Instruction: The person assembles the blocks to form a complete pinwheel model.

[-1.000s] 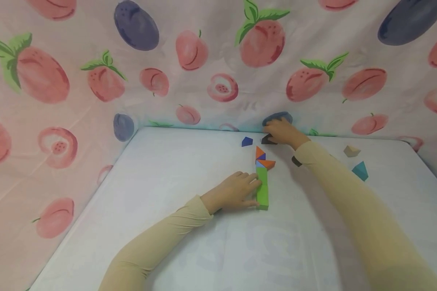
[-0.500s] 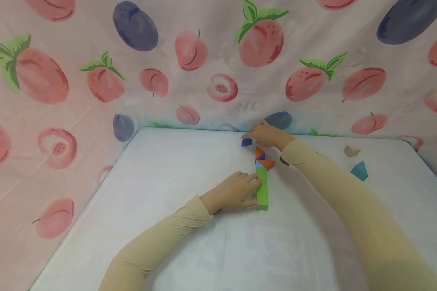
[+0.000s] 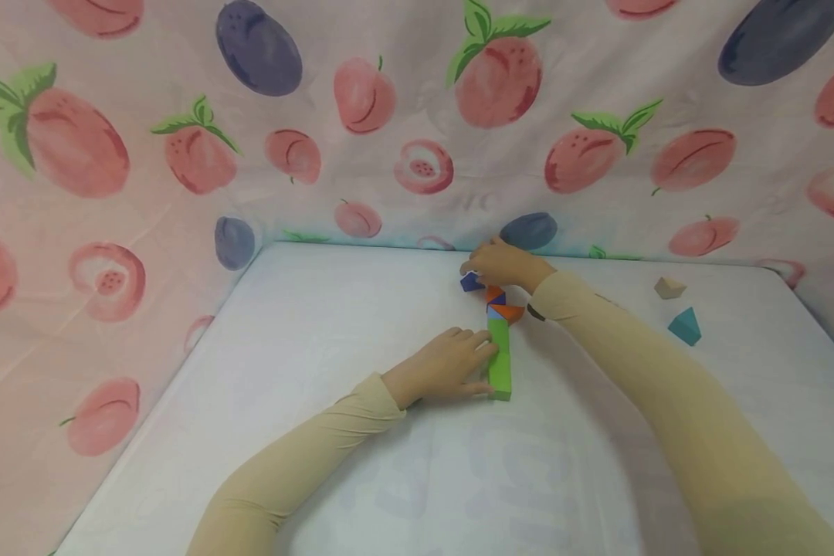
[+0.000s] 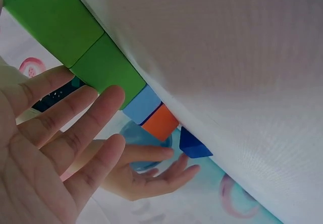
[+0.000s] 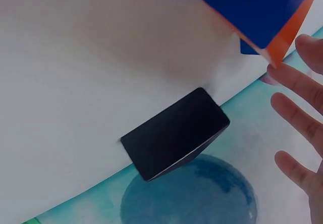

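Note:
A row of blocks runs away from me: two green blocks (image 3: 500,374), then light-blue, orange (image 3: 512,313) and dark-blue wedge pieces. My left hand (image 3: 445,363) rests along the left side of the green blocks, thumb at the near end; its fingers look straight in the left wrist view. Beyond the row sits a separate dark-blue block (image 3: 469,283). Fingertips of my right hand (image 3: 507,264) touch this block from behind, and the hand partly covers the orange wedge at the row's far end. A black block (image 5: 176,133) shows beside that hand in the right wrist view.
Another dark block (image 3: 537,312) is partly hidden by my right sleeve. Farther right lie a beige block (image 3: 669,288) and a teal block (image 3: 686,326). A fruit-printed cloth (image 3: 389,185) rises along the back and left edges of the white table (image 3: 306,324).
My right hand has moved left from the black block to the dark-blue block, which has shifted slightly toward me and turned. My left hand has stayed on the green blocks.

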Action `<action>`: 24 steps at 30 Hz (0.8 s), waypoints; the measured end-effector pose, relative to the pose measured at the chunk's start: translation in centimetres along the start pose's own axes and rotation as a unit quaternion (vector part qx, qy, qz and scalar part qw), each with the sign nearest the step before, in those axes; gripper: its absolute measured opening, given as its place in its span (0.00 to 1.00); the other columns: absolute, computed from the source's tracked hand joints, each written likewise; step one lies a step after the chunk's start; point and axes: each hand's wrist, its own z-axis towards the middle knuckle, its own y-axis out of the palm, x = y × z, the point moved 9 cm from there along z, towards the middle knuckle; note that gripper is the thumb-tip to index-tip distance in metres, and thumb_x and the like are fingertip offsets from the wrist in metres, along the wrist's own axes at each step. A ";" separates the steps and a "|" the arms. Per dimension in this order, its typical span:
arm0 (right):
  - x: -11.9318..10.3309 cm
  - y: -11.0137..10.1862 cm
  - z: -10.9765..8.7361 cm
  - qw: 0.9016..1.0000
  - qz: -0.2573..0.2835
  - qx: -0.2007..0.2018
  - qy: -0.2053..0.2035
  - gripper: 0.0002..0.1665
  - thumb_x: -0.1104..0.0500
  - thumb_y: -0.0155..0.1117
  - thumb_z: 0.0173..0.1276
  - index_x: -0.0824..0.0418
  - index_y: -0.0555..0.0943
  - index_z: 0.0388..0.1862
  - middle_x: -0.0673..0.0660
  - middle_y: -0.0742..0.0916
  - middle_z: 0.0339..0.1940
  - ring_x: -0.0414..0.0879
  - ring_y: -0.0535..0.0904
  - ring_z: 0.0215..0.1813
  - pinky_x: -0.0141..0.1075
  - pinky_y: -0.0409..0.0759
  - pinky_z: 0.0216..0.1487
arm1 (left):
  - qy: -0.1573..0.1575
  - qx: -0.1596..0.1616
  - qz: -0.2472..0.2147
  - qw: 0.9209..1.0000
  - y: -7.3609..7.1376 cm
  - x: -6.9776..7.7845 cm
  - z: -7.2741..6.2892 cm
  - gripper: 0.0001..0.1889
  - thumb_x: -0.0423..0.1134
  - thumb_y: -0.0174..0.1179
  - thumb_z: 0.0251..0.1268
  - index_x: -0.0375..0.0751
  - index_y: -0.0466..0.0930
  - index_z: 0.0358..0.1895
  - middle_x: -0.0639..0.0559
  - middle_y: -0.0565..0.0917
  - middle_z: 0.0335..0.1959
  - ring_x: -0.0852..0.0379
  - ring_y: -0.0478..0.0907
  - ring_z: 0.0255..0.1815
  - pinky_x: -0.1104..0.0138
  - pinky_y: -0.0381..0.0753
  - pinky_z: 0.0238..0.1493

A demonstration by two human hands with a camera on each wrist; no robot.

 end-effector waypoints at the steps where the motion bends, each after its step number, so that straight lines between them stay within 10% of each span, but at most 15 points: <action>1: -0.1 0.0 0.1 1.000 -0.007 0.002 -0.004 0.19 0.61 0.64 0.63 0.54 0.80 0.54 0.56 0.86 0.50 0.57 0.75 0.59 0.60 0.62 0.65 | 0.001 0.001 0.001 1.000 0.0 0.0 0.0 0.33 0.66 0.49 0.62 0.46 0.68 0.61 0.51 0.73 0.58 0.57 0.74 0.56 0.63 0.71 0.60; 24: -1.5 0.1 0.7 0.994 -0.087 0.052 -0.038 0.18 0.54 0.73 0.53 0.58 0.81 0.42 0.55 0.84 0.40 0.53 0.78 0.47 0.47 0.71 0.52 | 0.000 -0.006 0.015 1.000 0.0 0.0 -0.1 0.34 0.66 0.48 0.62 0.45 0.67 0.63 0.50 0.72 0.60 0.56 0.73 0.57 0.62 0.71 0.60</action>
